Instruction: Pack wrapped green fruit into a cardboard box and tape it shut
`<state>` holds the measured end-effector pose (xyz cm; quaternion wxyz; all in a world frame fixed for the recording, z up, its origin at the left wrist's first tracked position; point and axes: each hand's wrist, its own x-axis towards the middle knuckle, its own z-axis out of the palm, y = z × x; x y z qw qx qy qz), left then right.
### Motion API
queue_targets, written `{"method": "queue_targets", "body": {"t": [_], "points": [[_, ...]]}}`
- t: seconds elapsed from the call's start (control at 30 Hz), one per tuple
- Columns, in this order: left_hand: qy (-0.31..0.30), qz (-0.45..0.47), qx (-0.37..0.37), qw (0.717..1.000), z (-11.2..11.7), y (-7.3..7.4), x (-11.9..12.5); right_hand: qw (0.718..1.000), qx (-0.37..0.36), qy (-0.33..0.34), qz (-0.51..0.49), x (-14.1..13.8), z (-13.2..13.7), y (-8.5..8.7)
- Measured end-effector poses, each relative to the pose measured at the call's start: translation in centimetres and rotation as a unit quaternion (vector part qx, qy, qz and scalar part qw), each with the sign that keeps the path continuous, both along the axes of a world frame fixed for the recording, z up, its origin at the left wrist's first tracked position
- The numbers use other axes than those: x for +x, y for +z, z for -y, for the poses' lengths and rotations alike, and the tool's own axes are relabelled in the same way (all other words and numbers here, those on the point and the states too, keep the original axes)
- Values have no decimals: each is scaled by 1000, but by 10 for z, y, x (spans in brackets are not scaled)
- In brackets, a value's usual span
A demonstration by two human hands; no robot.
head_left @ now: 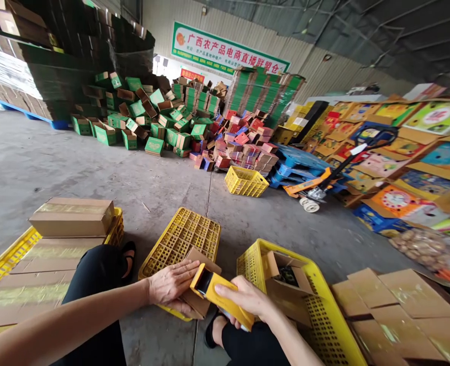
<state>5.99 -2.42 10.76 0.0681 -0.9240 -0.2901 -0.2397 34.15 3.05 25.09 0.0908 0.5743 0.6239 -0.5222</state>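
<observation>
My left hand (pixel 171 283) lies on a small brown cardboard box (pixel 198 301), fingers wrapped over its top, holding it on an overturned yellow crate (pixel 179 239). My right hand (pixel 248 297) grips a yellow tape dispenser (pixel 219 297) whose front end touches the box's upper edge. My knees in black trousers show below both arms.
Sealed brown boxes (pixel 72 216) are stacked on yellow crates at left. A yellow crate (pixel 320 310) at right holds an open box (pixel 284 277); more sealed boxes (pixel 400 310) lie beyond it. Farther off stand green and red carton piles, another yellow crate (pixel 246 181) and a pallet jack (pixel 316 190).
</observation>
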Motion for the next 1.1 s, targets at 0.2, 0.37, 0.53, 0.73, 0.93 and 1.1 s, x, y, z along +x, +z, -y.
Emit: {"method": "queue_targets", "body": {"t": [0.2, 0.37, 0.53, 0.73, 0.93, 1.1], "points": [[-21, 14, -7, 1000, 1, -11, 7, 1000, -19, 21, -12, 11, 4, 6], [-32, 18, 4, 999, -3, -20, 9, 1000, -20, 2, -5, 20, 10, 9], [-42, 11, 13, 999, -7, -20, 12, 999, -32, -19, -32, 20, 12, 9], [-33, 34, 22, 999, -10, -24, -5, 997, -56, 1, -47, 32, 10, 9], [28, 73, -5, 997, -14, -17, -33, 999, 14, -32, 31, 75, 15, 30], [-5, 37, -4, 999, -16, -13, -14, 999, 25, -24, 35, 95, 20, 42]]}}
